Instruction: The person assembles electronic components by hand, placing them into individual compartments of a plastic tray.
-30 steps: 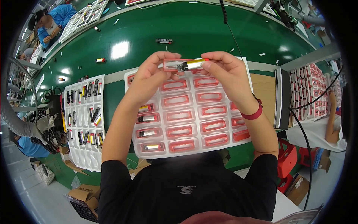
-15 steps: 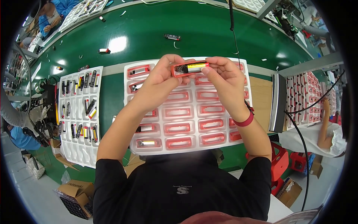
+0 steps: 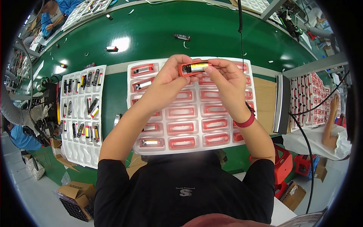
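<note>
Both my hands hold a red plastic casing (image 3: 185, 75) above the far side of a white moulded tray (image 3: 162, 150). Inside the casing sits a battery assembly (image 3: 197, 67), silver and yellow with a dark end. My left hand (image 3: 172, 77) pinches the casing's left end between thumb and fingers. The thumb of my right hand (image 3: 228, 79) presses on the right end of the assembly, its fingers curled behind. Whether the assembly is fully seated cannot be made out. Red casings (image 3: 181, 143) lie in the tray's pockets; several in the left column, such as the near casing (image 3: 151, 142), contain assemblies.
On the left stands a second white tray (image 3: 77, 147) with loose battery assemblies. A green work surface (image 3: 151, 22) carries scattered parts beyond. Brown cardboard (image 3: 263, 102) and stacked trays (image 3: 308, 102) are at right. A coiled cable (image 3: 240, 19) hangs ahead. Co-workers sit at both sides.
My hands and the casing have shifted slightly right, still pressed together. Small parts on the green surface appear a little further right. At the right, a co-worker's arm has moved slightly.
</note>
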Demonstrator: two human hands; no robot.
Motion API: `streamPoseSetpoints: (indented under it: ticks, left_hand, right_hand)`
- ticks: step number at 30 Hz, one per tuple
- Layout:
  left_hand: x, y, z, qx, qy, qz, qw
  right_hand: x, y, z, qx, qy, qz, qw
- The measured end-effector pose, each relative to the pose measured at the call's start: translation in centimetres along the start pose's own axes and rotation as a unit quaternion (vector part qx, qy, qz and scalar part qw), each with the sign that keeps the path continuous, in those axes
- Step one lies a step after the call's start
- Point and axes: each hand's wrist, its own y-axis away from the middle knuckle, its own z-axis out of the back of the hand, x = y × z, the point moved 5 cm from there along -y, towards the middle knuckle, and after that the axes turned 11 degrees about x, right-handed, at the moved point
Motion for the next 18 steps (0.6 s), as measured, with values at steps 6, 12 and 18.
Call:
streamPoseSetpoints:
  ticks: [6,12,18]
  left_hand:
    - [-0.5,0.0,-0.2,-0.019,0.007,-0.015,1.0]
    - [-0.3,0.1,-0.4,-0.008,0.005,0.011,1.0]
    - [-0.4,0.4,-0.2,0.011,0.018,0.01,1.0]
  right_hand:
    - [0.6,0.2,-0.3,0.017,0.163,0.114,0.98]
    - [-0.6,-0.7,-0.3,-0.006,-0.005,0.09,0.996]
    - [-0.6,-0.7,0.4,0.087,0.025,-0.062,0.994]
